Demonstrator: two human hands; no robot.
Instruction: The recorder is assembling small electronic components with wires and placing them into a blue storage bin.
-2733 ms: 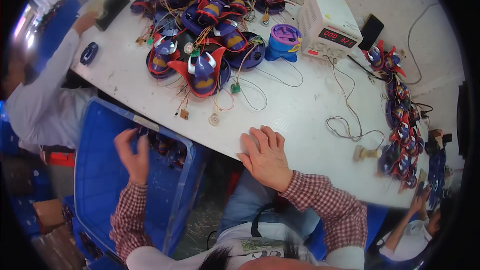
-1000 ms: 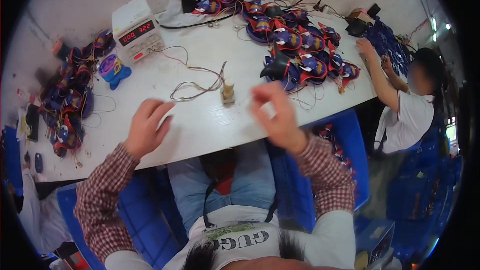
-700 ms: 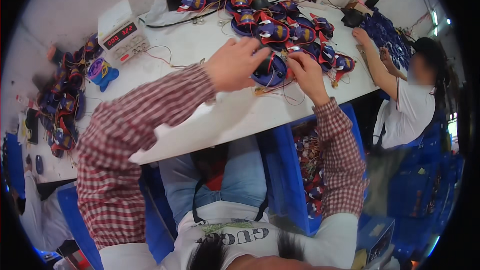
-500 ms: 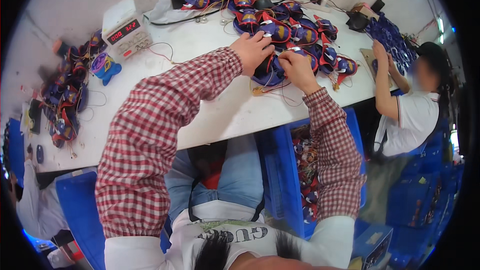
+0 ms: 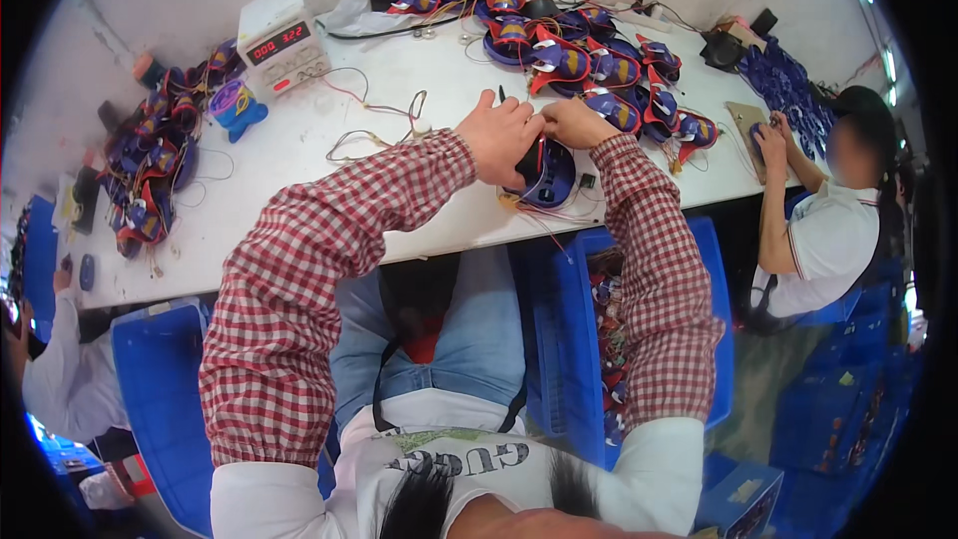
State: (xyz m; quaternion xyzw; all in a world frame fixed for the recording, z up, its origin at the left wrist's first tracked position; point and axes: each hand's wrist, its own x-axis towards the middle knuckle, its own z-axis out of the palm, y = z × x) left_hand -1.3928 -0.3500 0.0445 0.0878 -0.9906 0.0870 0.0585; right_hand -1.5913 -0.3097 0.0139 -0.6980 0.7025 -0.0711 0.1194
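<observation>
Head view: the toy [image 5: 559, 180], a round purple base with a black, red-edged upper part and trailing wires [image 5: 549, 212], lies right of and nearer than the white power box [image 5: 282, 40]. Left hand [image 5: 496, 140], half closed, grips its black part; right hand [image 5: 577, 125] draws fingertips together there, their hold hidden.

I have a long white counter [image 5: 419, 65] in view. On its left lies a heap of purple and red toys [image 5: 160, 156], then a blue cup [image 5: 236, 122] and a white power box [image 5: 283, 52]. Loose wire [image 5: 344, 145] curls across the middle. Near the front edge rests a purple toy [image 5: 557, 185], a green chip [image 5: 587, 181] just beside it. Farther right I see more toys [image 5: 611, 64], a brown board [image 5: 743, 125] and dark blue parts [image 5: 786, 88]
</observation>
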